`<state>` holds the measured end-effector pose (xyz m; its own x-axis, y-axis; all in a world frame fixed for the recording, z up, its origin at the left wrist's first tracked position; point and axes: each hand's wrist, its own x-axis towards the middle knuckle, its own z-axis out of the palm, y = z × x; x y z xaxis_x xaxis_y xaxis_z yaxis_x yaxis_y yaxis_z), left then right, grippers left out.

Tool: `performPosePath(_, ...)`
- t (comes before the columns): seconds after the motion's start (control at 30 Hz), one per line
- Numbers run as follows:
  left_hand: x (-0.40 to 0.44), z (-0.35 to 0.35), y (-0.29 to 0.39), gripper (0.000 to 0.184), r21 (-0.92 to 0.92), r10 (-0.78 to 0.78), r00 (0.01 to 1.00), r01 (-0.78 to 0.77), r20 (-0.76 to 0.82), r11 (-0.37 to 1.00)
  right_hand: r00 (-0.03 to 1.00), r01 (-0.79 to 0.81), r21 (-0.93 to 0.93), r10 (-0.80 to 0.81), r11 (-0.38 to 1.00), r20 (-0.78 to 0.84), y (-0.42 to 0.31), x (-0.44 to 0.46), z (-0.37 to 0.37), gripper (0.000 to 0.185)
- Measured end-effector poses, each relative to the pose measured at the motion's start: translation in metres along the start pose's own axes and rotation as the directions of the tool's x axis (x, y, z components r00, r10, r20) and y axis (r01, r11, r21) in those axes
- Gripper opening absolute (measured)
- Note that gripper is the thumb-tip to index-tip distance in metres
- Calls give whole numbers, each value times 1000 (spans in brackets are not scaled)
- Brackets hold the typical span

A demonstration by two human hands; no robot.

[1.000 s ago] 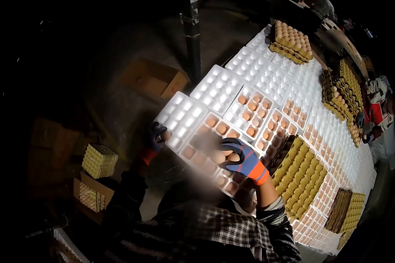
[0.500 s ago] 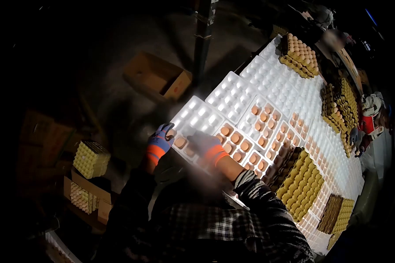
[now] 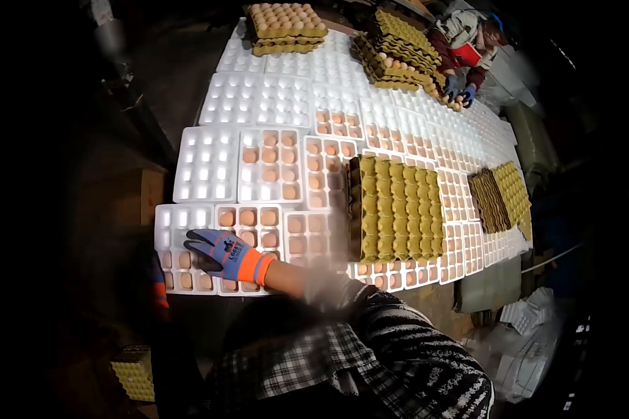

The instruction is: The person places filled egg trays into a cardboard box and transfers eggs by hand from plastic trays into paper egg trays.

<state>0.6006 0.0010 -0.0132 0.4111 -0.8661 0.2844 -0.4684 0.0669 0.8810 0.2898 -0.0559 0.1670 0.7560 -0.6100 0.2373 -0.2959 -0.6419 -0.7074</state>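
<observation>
Between left hand (image 3: 159, 286) and right hand (image 3: 223, 257), a tray (image 3: 182, 216) holds eggs (image 3: 186, 281).

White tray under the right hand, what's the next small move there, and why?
I'd probably lift the right hand clear of the white tray: its fingers cover some cells, hiding whether those are filled. Eggs show in the near row, while the far cells look empty.
</observation>
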Motion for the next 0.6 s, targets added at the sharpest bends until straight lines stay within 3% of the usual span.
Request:
performPosePath(0.03, -1, -11, -30, 59, 191, -211, 971, 188, 108, 963, 986, 21, 6, -20, 1000, -163, -2, -19, -23, 64)
performPosePath(0.07, 3, -9, -54, 60, 406, -417, 894, 326, 161, 854, 945, -56, -152, 3, 987, -326, -19, -49, -56, 64)
performPosePath(0.1, 6, -1, -19, 58, 714, -427, 851, 90, 307, 694, 910, -160, -240, 48, 957, -413, -33, -72, -97, 69)
performPosePath(0.13, 11, -1, 35, 57, 877, -468, 780, -206, 415, 434, 848, -367, -368, 144, 854, -511, -40, -101, -123, 77)
performPosePath(0.2, 15, -8, 44, 43, 745, -209, 904, -157, 372, 649, 678, -703, -413, 371, 579, -634, -37, -162, -147, 94)
performPosePath(0.27, 9, -14, 28, 34, 524, 26, 968, -158, 250, 837, 525, -851, -406, 509, 334, -682, -25, -216, -152, 101)
performPosePath(0.3, 23, -13, 7, 40, 331, -173, 960, 93, 221, 939, 504, -863, -390, 562, 320, -655, -17, -233, -150, 101)
performPosePath(0.33, 36, -8, -9, 51, 125, -372, 896, 351, 243, 928, 484, -874, -374, 612, 310, -626, -13, -244, -149, 100)
performPosePath(0.37, 36, 3, -10, 55, 330, -192, 978, 156, 79, 931, 513, -857, -404, 616, 320, -598, -29, -244, -159, 91)
performPosePath(0.4, 41, 20, -4, 60, 536, 37, 998, -3, -54, 844, 500, -865, -398, 602, 307, -623, -38, -245, -163, 71)
performPosePath(0.43, 44, 32, 14, 64, 465, 71, 996, -35, -60, 885, 304, -942, -59, 771, 330, -560, -84, -231, -203, 63)
performPosePath(0.47, 61, 49, 16, 63, 574, 135, 990, -88, -40, 814, 294, -938, -19, 767, 345, -571, -96, -241, -218, 57)
performPosePath(0.53, 36, 100, 108, 62, 111, 134, 990, -137, 34, 984, 272, -924, 60, 758, 378, -593, -120, -260, -247, 47)
performPosePath(0.6, 15, 134, 201, 60, 21, 225, 958, -233, 179, 972, 539, -842, -389, 559, 373, -630, -106, -320, -270, 45)
